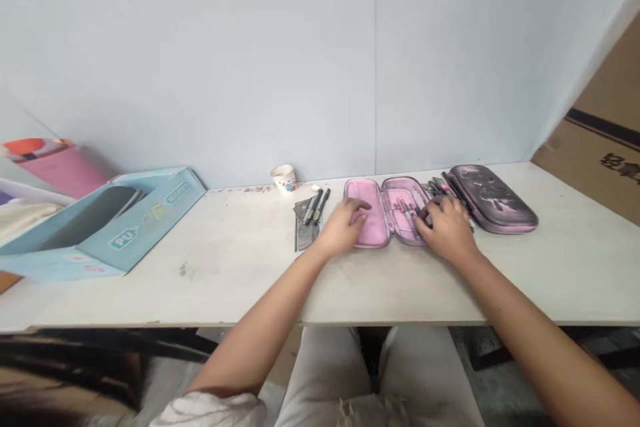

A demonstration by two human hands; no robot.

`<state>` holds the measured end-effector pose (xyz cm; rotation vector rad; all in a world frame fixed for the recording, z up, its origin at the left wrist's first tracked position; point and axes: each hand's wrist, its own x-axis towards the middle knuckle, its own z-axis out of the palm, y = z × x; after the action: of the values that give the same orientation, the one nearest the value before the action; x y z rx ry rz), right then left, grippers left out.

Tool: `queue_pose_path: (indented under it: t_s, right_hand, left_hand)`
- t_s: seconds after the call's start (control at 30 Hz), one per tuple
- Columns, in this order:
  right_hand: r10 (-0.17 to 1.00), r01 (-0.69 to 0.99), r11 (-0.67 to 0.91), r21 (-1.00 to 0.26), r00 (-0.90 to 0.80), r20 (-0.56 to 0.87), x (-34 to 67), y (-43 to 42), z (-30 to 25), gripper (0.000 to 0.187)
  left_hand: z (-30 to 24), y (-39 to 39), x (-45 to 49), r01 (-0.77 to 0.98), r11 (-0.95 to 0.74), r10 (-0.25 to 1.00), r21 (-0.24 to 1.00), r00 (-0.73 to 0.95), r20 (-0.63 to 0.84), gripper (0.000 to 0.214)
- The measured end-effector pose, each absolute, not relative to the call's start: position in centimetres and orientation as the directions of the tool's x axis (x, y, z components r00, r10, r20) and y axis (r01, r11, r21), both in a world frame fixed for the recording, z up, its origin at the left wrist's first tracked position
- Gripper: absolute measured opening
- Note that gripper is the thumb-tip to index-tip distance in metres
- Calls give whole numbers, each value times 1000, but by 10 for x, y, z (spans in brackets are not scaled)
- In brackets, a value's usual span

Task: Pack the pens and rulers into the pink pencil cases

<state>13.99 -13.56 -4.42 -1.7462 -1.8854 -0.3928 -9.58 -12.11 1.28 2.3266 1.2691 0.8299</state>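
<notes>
An open pink pencil case lies flat on the surface in front of you, hinge between its halves. A few pens lie in its right half. Your left hand lies over the left half, fingers apart and holding nothing visible. Your right hand covers the right half's outer edge; whether its fingers clamp a pen, you cannot tell from here. If pens sit across that rim, they could snag or keep the halves from meeting. Just right, loose pens crowd against a closed dark case; a sweep of your right wrist could scatter them. Left, black pens lie on a dark pouch, where your left forearm could roll them. Behind stands a paper cup, tippable by a careless reach.
</notes>
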Motion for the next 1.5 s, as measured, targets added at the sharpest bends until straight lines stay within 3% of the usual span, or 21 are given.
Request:
queue_pose_path:
  t_s: [0.2, 0.43, 0.5, 0.6, 0.7, 0.83, 0.97, 1.07, 1.13, 1.37, 1.43, 1.5]
  right_hand:
    - [751, 925, 353, -143, -189, 633, 111, -133, -35, 25]
    - [647, 751, 642, -154, -423, 634, 22, -140, -19, 22]
    - [630, 694, 703, -153, -509, 587, -3, -145, -19, 24]
    - [585, 641, 763, -82, -632, 508, -31, -148, -21, 27]
    - [546, 643, 765, 26, -670, 503, -41, -141, -20, 23]
    - [556, 750, 652, 113, -574, 601, -24, -124, -14, 24]
    - [587, 854, 479, 205, -485, 648, 3, -111, -16, 23]
    - [594, 867, 436, 239, -478, 647, 15, -103, -21, 20]
    - [597, 878, 419, 234, -460, 657, 18, -98, -24, 20]
    - [592, 899, 404, 169, -397, 701, 18, -93, -24, 22]
    - [589, 908, 393, 144, -369, 719, 17, -92, -24, 22]
    - [587, 917, 380, 121, -340, 734, 17, -91, -25, 22]
  left_hand:
    - [13, -134, -197, 855, -335, 935, 397, 249, 254, 21]
    - [-18, -173, -227, 949, -287, 956, 132, 274, 108, 26]
    - [-21, -178, -228, 934, -339, 939, 115, 327, 108, 23]
    - [-18, -178, -226, 891, -410, 912, 197, 393, 119, 20]
    - [-9, -168, -223, 868, -420, 907, 267, 392, 152, 22]
    - [9, -130, -220, 867, -423, 904, 262, 383, 192, 28]
    - [19, -67, -216, 898, -434, 869, 70, 396, 298, 28]
    - [13, -20, -209, 896, -431, 856, -108, 443, 267, 24]
    - [5, 4, -205, 892, -427, 868, -145, 450, 209, 33]
    - [-8, 39, -206, 898, -440, 882, -22, 436, 179, 33]
    - [-4, 31, -205, 873, -466, 875, 144, 432, 218, 34]
    - [2, 15, -203, 750, -487, 873, 448, 427, 234, 34]
